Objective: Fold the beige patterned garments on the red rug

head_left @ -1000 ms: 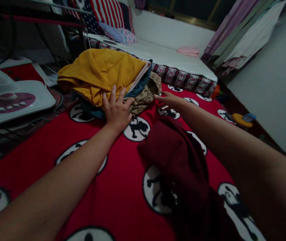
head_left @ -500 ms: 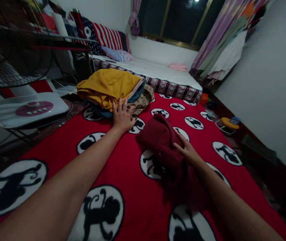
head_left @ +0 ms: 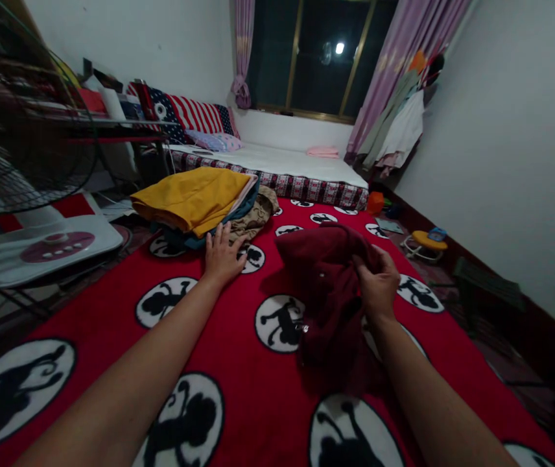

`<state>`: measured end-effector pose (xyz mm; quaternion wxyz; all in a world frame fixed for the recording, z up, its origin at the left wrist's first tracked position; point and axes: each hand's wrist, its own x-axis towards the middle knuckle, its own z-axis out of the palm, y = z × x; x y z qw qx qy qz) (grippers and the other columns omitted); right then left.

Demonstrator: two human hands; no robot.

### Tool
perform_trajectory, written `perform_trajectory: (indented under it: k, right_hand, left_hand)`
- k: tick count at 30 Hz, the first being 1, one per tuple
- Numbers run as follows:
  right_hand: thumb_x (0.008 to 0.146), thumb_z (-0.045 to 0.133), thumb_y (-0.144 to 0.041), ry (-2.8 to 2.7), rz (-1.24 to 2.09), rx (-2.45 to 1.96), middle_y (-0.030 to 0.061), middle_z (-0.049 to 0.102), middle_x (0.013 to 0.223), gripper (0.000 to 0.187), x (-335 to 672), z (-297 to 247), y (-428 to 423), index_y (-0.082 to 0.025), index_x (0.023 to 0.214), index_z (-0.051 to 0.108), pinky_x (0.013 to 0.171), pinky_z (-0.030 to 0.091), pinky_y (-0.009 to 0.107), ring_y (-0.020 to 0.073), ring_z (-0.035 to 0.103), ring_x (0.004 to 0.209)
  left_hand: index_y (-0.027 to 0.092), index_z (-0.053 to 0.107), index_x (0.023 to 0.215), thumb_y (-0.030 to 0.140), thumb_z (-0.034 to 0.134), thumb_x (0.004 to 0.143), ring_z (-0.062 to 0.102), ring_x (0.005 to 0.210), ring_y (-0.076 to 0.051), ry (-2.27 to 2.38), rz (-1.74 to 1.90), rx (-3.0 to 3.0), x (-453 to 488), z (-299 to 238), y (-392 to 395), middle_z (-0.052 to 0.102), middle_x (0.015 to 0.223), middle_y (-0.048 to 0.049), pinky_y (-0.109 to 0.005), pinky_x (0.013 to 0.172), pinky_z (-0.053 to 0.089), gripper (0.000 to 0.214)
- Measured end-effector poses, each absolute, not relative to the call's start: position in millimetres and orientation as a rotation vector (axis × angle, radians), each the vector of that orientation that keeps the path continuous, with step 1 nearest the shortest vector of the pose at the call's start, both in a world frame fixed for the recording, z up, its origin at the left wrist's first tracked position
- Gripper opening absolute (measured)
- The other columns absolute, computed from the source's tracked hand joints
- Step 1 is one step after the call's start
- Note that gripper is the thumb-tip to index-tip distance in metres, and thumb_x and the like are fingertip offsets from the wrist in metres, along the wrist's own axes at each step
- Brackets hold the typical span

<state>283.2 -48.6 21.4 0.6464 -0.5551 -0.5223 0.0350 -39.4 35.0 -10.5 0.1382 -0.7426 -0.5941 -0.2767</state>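
A maroon garment (head_left: 329, 285) lies crumpled over the red blanket (head_left: 238, 324), its upper part lifted. My right hand (head_left: 378, 280) grips its right side between thumb and fingers. Small shiny fittings show on the cloth; its exact kind I cannot make out. My left hand (head_left: 222, 256) rests with fingers spread against the front of a stack of folded clothes. On top of that stack is a yellow garment (head_left: 194, 198). Teal cloth (head_left: 246, 206) and a tan patterned garment (head_left: 258, 217) stick out beneath it.
A fan (head_left: 29, 149) stands at the left, beside a cluttered table (head_left: 122, 122). At the back is a bed (head_left: 277, 152) with pillows under a dark window. Clothes (head_left: 401, 133) hang at the right wall, above a small yellow stool (head_left: 428, 241).
My right hand has closed on the maroon garment and raised part of it. My left hand stays at the stack. The view has tilted up, showing more of the window.
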Motion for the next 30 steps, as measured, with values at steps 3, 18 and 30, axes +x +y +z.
perform_trajectory:
  k: [3, 18, 30]
  right_hand:
    - [0.069, 0.067, -0.043, -1.048, 0.033, -1.424, 0.0135, 0.062, 0.116, 0.059, 319.6, 7.2, -38.4, -0.016, 0.12, 0.056, 0.094, 0.046, 0.045, 0.0264, 0.059, 0.104]
    - [0.084, 0.043, -0.059, -1.421, -0.042, -1.506, 0.0146, 0.044, 0.141, 0.052, 314.8, -32.5, -30.4, -0.022, 0.117, 0.06, 0.109, 0.03, 0.055, 0.0319, 0.036, 0.135]
    - [0.082, 0.054, -0.055, -1.378, 0.59, -1.538, 0.0101, 0.064, 0.124, 0.052, 298.9, -1.5, -135.3, -0.027, 0.124, 0.06, 0.099, 0.047, 0.054, 0.0314, 0.058, 0.116]
  left_hand:
    - [0.027, 0.058, 0.13, 0.034, 0.059, 0.082, 0.019, 0.144, -0.034, -1.725, -0.81, -2.149, -40.0, -9.9, 35.4, 0.026, 0.156, -0.0116, -0.057, 0.115, 0.014, 0.049]
    - [0.027, 0.063, 0.123, 0.031, 0.057, 0.082, 0.026, 0.142, -0.032, -1.717, -0.859, -2.138, -41.2, -7.3, 35.9, 0.033, 0.153, -0.0096, -0.055, 0.114, 0.02, 0.042]
    - [0.028, 0.066, 0.119, 0.029, 0.057, 0.081, 0.028, 0.141, -0.031, -1.7, -0.891, -2.138, -42.7, -7.8, 38.1, 0.036, 0.151, -0.0101, -0.054, 0.113, 0.022, 0.039]
